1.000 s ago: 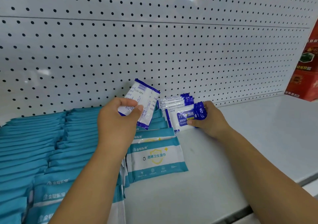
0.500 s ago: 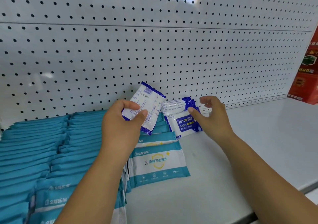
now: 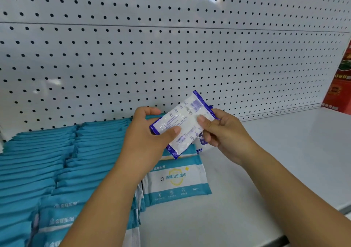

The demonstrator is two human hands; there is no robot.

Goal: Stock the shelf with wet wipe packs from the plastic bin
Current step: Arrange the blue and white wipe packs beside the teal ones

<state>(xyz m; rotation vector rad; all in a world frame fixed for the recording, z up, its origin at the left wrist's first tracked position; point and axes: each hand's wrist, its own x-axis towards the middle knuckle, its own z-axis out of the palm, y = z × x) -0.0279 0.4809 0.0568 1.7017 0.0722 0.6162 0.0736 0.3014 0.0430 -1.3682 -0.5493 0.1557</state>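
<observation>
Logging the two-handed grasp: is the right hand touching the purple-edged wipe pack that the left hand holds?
Touching. Head view: the right hand pinches the purple-edged wipe pack, thumb flat on its face; the left hand grips the other end.

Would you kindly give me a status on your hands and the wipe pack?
Left hand and right hand both grip the blue-edged wipe pack. Held above the shelf, not yet placed. Teal packs lie beneath.
</observation>
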